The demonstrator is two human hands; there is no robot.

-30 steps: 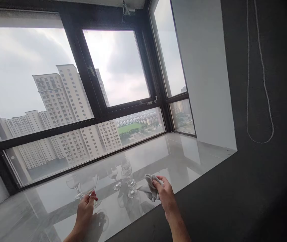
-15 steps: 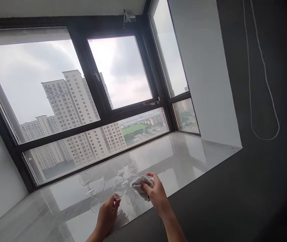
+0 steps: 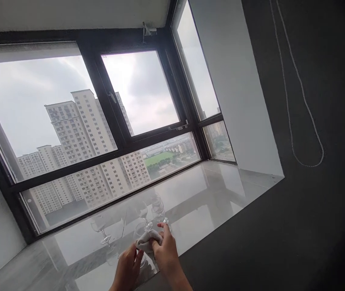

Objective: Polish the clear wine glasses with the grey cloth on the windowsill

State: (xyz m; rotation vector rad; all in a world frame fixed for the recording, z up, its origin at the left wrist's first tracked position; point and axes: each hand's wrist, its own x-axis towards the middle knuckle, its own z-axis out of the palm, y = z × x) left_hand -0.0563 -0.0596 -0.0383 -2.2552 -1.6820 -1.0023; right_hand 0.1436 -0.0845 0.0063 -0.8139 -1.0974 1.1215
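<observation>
My left hand point(image 3: 127, 264) is closed on a clear stemmed glass point(image 3: 138, 231) near the front edge of the sill. Its fingers pinch the bowl, and the cloth partly hides the glass. A bunched pale grey cloth point(image 3: 148, 239) is in my right hand point(image 3: 167, 249), pressed against the bowl, index finger raised. Just beyond my hands stand two more stemmed glasses, one glass point(image 3: 142, 211) in the middle and another glass point(image 3: 158, 207) to its right. Farther left is a separate upright glass point(image 3: 100, 227).
The glossy tiled window sill point(image 3: 187, 210) ends at a front edge above a dark wall point(image 3: 251, 242). Behind the glasses runs a black window frame point(image 3: 99, 165). A looped bead cord point(image 3: 307, 165) hangs on the right, beyond the white side wall point(image 3: 236, 81).
My right hand has moved left and slightly down, bringing the cloth from beside the held glass onto its bowl. The left hand keeps its hold. The view has shifted slightly.
</observation>
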